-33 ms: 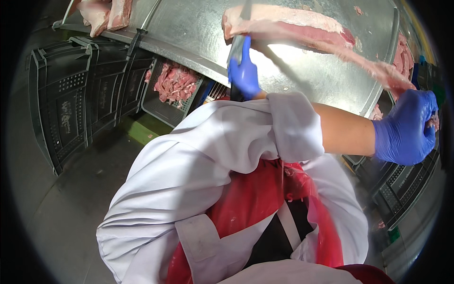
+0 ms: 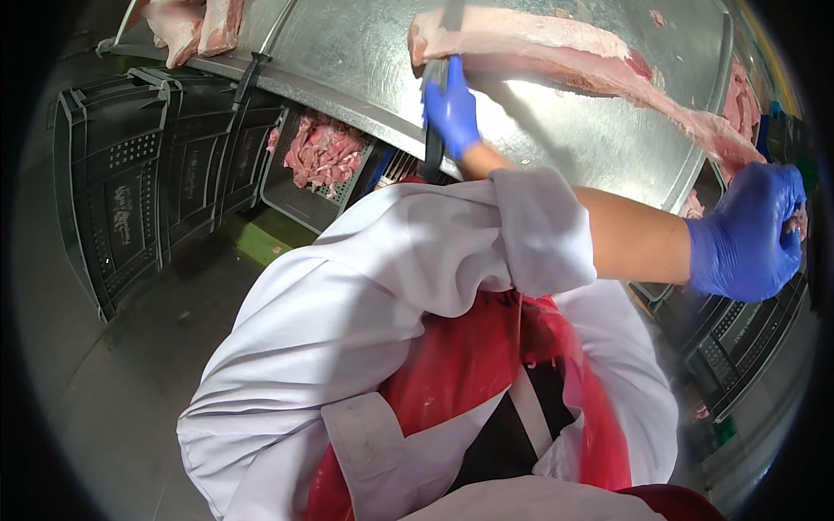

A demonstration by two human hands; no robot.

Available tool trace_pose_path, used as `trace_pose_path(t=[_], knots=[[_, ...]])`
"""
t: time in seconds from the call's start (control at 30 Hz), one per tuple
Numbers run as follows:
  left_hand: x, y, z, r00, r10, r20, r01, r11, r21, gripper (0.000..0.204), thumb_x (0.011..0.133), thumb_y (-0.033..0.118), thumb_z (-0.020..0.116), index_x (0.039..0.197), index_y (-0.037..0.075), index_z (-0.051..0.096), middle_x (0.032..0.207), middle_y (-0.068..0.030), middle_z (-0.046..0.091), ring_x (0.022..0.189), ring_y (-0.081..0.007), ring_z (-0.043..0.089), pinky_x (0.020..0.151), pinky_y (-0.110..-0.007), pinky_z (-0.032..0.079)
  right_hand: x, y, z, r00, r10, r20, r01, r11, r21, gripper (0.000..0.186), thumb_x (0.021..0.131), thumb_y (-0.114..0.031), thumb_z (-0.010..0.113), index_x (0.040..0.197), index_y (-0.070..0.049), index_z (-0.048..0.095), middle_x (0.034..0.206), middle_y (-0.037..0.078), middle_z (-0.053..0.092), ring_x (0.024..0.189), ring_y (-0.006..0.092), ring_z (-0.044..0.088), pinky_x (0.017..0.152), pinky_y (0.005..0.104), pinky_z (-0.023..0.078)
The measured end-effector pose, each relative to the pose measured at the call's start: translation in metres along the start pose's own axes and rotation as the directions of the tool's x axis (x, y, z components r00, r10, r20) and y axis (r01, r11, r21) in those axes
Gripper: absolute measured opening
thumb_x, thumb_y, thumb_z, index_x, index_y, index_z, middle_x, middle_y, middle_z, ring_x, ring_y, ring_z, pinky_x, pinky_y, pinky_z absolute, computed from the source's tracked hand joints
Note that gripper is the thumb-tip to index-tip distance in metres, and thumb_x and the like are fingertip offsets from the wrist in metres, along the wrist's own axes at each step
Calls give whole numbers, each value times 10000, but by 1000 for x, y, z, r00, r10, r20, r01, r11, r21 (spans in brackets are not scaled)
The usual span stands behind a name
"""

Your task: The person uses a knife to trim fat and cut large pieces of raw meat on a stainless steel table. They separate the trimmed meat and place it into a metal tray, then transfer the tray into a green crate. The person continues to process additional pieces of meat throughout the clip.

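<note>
My left arm reaches across to the right, over my right forearm. At the far right my left hand (image 2: 747, 233), in a blue glove, is closed in a fist around the end of a long strip of meat (image 2: 660, 95). This strip runs back to a thick pale slab of meat with a fat layer (image 2: 530, 33) on the metal table. At the upper middle my right hand (image 2: 452, 117), also gloved in blue, grips a knife (image 2: 434, 152) with a dark handle. One finger stretches along the knife, whose blurred grey blade crosses the slab's left end.
A thin tool with a black handle (image 2: 248, 82) leans over the front edge of the metal table (image 2: 347, 52). More meat (image 2: 221, 26) lies at the far left. Below stand black crates (image 2: 122, 182) and a grey crate of meat pieces (image 2: 300, 201). Meat pieces (image 2: 740, 100) lie beyond the right edge.
My right hand has shifted slightly up and to the right, showing more of its wrist. My left hand has barely moved.
</note>
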State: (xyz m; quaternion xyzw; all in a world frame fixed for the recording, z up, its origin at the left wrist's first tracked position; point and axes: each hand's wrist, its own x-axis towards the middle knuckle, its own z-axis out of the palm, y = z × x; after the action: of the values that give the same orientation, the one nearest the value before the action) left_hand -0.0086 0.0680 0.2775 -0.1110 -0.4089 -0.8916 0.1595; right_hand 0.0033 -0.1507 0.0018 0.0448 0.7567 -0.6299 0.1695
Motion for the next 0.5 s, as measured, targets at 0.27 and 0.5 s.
trace_pose_path(t=[0.27,0.5], knots=[[14,-4,45,995,-34,96,27,997,70,114,756,6,636,718,56,541,641,-73,568,604,-189,602,545,-321,451,-15,-14,21,1000,10,12,-12,980,198,858,943,-55,513,1621,-217,13,835,124,656,602,179,619,533,345,529],[29,10,88,876,90,474,-295,877,379,81,801,17,639,757,55,583,681,-51,601,617,-173,614,563,-306,475,-49,-24,-21,915,-281,290,265,960,95,790,925,-69,579,1608,-199,205,818,114,643,645,177,611,582,360,518]])
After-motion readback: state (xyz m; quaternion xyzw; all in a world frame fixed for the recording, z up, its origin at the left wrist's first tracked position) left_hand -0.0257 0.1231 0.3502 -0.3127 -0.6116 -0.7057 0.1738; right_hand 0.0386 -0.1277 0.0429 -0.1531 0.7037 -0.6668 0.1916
